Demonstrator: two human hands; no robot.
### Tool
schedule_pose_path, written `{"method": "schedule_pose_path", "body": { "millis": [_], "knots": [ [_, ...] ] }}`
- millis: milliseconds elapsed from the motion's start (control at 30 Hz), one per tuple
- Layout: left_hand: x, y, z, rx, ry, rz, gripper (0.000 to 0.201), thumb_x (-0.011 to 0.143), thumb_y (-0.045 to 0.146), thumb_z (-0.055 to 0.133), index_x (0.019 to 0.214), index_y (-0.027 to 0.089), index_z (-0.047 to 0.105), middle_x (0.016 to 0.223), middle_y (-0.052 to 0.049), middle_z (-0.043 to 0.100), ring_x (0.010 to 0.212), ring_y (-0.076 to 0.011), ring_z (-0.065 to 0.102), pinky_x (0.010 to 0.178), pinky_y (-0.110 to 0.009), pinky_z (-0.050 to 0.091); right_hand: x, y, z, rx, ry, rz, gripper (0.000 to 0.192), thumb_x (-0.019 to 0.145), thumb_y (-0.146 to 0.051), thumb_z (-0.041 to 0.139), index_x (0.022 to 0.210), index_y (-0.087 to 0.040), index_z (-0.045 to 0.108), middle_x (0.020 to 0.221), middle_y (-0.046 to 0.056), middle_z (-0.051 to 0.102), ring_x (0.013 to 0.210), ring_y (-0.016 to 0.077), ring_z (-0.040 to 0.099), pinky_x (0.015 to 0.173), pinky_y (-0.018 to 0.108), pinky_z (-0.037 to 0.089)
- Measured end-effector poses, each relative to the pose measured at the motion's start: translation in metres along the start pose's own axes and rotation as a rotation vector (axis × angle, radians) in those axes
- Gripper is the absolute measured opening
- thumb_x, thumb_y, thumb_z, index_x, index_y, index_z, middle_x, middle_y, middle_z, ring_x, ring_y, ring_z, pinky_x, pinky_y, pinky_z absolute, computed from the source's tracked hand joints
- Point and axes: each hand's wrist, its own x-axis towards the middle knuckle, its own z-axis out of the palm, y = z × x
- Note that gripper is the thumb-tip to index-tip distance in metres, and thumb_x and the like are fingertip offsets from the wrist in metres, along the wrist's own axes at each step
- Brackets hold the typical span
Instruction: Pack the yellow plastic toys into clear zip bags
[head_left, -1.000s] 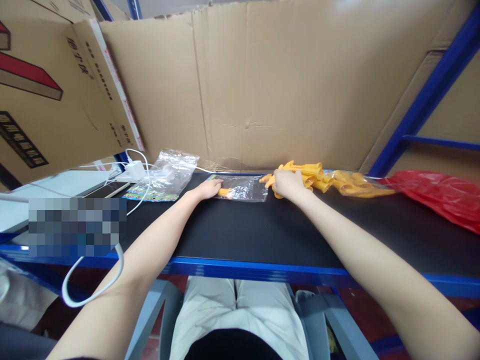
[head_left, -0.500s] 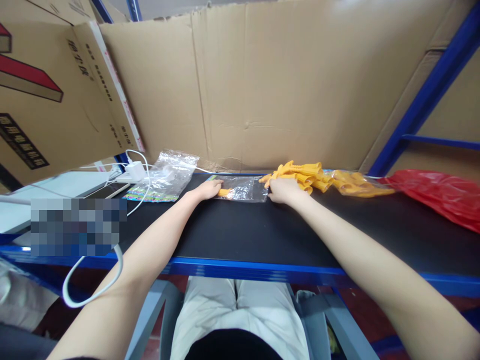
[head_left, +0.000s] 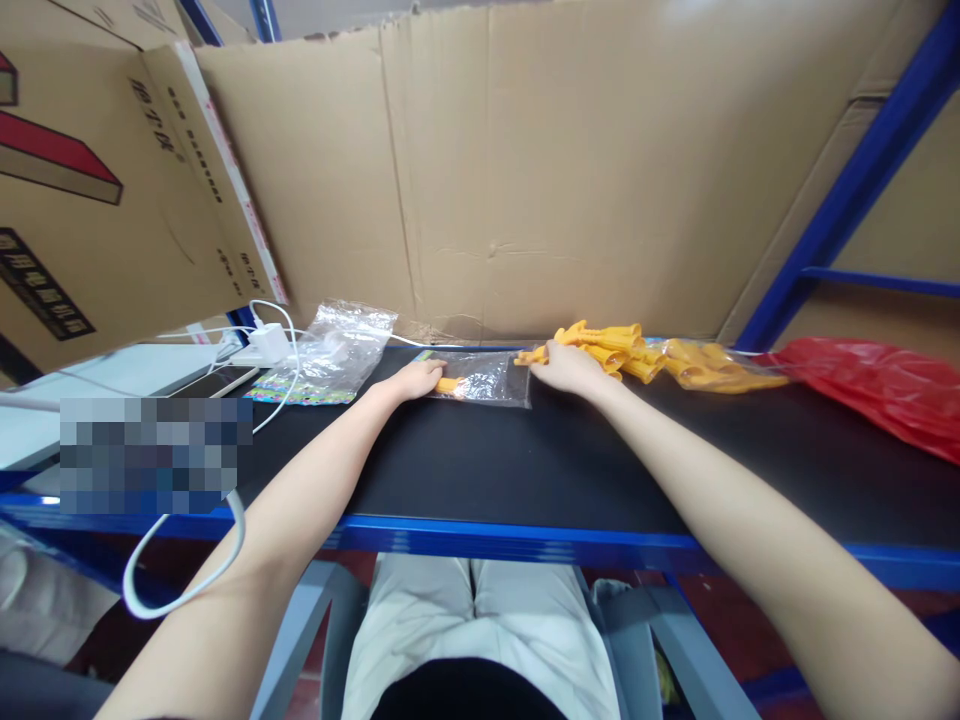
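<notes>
Clear plastic bag (head_left: 486, 378) lies flat on the black tabletop (head_left: 525, 460), far from the person and between both hands, with one yellow plastic piece (head_left: 448, 384) showing inside its left end. Going from the left: a printed cardboard box (head_left: 82, 200) leans at the far left edge, and below it a white charger (head_left: 266, 343) with its cable sits beside a phone (head_left: 214, 379). Just right of these lies a stack of empty clear bags (head_left: 334, 350) with coloured printed edges. Next comes the left hand (head_left: 412, 378), resting palm down on the left end of the bag, its fingers pressed together over the yellow piece there. At the bag's right end, the right hand (head_left: 568, 367) pinches a second yellow piece (head_left: 531, 357) at the opening, fingers curled close. Right behind that hand sits a pile of yellow plastic parts (head_left: 622, 350), some spilling from another clear wrapper. Farthest right, a red plastic bag (head_left: 877, 390) lies crumpled beside the blue rack post (head_left: 847, 190). A cardboard sheet (head_left: 525, 170) walls off the far side.
</notes>
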Motion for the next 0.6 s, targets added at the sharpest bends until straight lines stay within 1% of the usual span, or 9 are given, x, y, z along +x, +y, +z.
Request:
{"method": "schedule_pose_path", "body": {
  "millis": [67,133,233,300,400,500,600],
  "knots": [
    [0.000,0.000,0.000,0.011,-0.008,-0.003,0.051,0.086,0.028,0.021,0.128,0.012,0.046,0.135,-0.005,0.044,0.125,-0.0177,0.039,0.106,-0.027,0.026,0.003,0.003,-0.005,0.048,0.098,0.030,0.039,0.079,-0.038,0.043,0.105,-0.010,0.053,0.101,0.019,0.062,0.093,0.0314,0.059,0.074,0.038,0.044],
    [0.000,0.000,0.000,0.012,-0.012,0.001,0.052,0.086,0.028,0.020,0.128,0.010,0.046,0.135,-0.006,0.044,0.126,-0.0177,0.038,0.106,-0.026,0.025,0.006,0.006,-0.010,0.093,0.201,0.064,0.039,0.079,-0.037,0.044,0.106,-0.011,0.052,0.099,0.018,0.062,0.092,0.0301,0.059,0.074,0.037,0.044],
    [0.000,0.001,-0.001,0.003,-0.009,0.005,0.052,0.086,0.028,0.021,0.127,0.011,0.047,0.135,-0.006,0.045,0.125,-0.0182,0.039,0.105,-0.027,0.026,0.007,0.011,-0.015,0.170,0.338,0.085,0.039,0.079,-0.036,0.044,0.110,-0.012,0.051,0.101,0.017,0.062,0.095,0.0287,0.057,0.076,0.036,0.043],
    [-0.001,0.001,-0.001,0.005,-0.011,0.000,0.051,0.086,0.028,0.021,0.127,0.013,0.047,0.135,-0.005,0.045,0.125,-0.0180,0.040,0.105,-0.027,0.027,0.008,0.013,-0.016,0.218,0.405,0.081,0.040,0.080,-0.038,0.044,0.111,-0.014,0.051,0.103,0.016,0.062,0.097,0.0281,0.056,0.078,0.036,0.042],
    [-0.001,0.001,-0.001,0.012,-0.015,-0.004,0.051,0.086,0.029,0.021,0.127,0.014,0.047,0.135,-0.004,0.045,0.125,-0.0174,0.040,0.105,-0.027,0.026,0.008,0.015,-0.015,0.265,0.466,0.059,0.040,0.081,-0.041,0.044,0.111,-0.016,0.050,0.104,0.014,0.062,0.098,0.0269,0.055,0.081,0.036,0.041],
    [-0.001,0.001,-0.001,0.003,-0.014,-0.006,0.050,0.086,0.029,0.021,0.127,0.014,0.047,0.134,-0.004,0.046,0.125,-0.0171,0.040,0.105,-0.027,0.027,0.010,0.016,-0.014,0.313,0.497,0.033,0.039,0.083,-0.043,0.041,0.110,-0.016,0.049,0.104,0.013,0.061,0.097,0.0251,0.055,0.082,0.035,0.040],
    [-0.001,0.001,-0.001,-0.010,-0.012,-0.008,0.050,0.086,0.028,0.022,0.127,0.013,0.047,0.134,-0.005,0.046,0.124,-0.0176,0.041,0.105,-0.027,0.027,0.015,0.020,-0.015,0.389,0.522,0.037,0.038,0.083,-0.044,0.040,0.107,-0.015,0.049,0.104,0.014,0.060,0.096,0.0240,0.055,0.084,0.035,0.039]
  ]
}}
